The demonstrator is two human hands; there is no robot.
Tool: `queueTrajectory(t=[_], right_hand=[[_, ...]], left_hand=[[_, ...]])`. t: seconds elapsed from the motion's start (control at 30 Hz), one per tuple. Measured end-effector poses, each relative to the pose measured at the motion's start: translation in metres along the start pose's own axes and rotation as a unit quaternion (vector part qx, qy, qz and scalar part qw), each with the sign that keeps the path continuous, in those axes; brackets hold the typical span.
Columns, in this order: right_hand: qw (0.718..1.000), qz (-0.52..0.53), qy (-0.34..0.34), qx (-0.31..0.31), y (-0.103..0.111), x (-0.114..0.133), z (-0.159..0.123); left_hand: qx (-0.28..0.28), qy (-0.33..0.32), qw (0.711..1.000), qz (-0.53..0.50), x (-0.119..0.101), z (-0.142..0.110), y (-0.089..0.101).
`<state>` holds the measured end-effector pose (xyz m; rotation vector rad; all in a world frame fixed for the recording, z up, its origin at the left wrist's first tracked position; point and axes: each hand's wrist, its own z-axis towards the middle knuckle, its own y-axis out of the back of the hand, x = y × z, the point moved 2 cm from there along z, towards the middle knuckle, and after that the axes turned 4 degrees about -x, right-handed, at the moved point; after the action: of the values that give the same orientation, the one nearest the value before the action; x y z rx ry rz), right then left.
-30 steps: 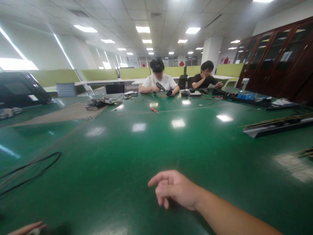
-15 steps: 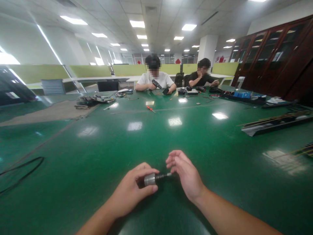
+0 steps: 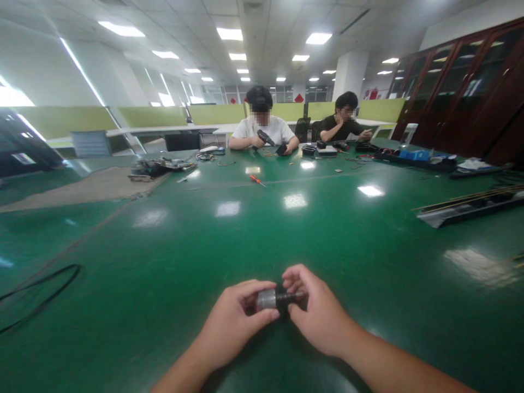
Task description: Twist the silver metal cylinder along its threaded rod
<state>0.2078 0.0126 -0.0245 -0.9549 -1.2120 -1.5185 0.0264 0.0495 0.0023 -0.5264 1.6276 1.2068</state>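
Observation:
A small silver metal cylinder with a dark shaft (image 3: 273, 298) is held between both hands just above the green table (image 3: 262, 229), near its front edge. My left hand (image 3: 235, 322) is closed round the silver body. My right hand (image 3: 319, 316) pinches the dark end of the same part with thumb and fingers. The hands touch each other around the part, and most of it is hidden by the fingers.
A black cable (image 3: 36, 286) loops at the left. Long dark metal rails (image 3: 470, 207) lie at the right. A red screwdriver (image 3: 257, 180) lies mid-table. Two people (image 3: 262, 131) sit at the far side with tools and small parts.
My left hand came up from the lower left holding the silver part. My right hand moved in and closed on its dark shaft end; the hands now meet.

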Motion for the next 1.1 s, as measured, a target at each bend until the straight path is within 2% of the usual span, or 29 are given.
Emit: queueTrajectory(t=[0.17,0.37,0.6,0.9,1.1], right_hand=[[0.999,-0.032,0.032,0.017,0.001,0.001,0.001],[0.999,-0.030,0.019,-0.004,-0.001,-0.002,0.004],[0.995,-0.074,0.055,0.038,0.006,0.006,-0.001],[0.994,-0.100,0.019,0.048,0.009,0.014,-0.001],[0.998,-0.034,-0.007,0.058,0.008,0.015,0.000]], left_hand=[[0.005,-0.021,0.999,0.028,-0.004,0.000,0.000],[-0.002,-0.017,0.999,0.028,-0.006,-0.001,-0.002],[-0.013,-0.016,1.000,0.016,-0.005,-0.002,-0.006],[-0.022,-0.028,0.999,0.026,-0.009,-0.002,-0.003],[-0.025,-0.043,0.998,0.026,-0.008,-0.001,-0.002]])
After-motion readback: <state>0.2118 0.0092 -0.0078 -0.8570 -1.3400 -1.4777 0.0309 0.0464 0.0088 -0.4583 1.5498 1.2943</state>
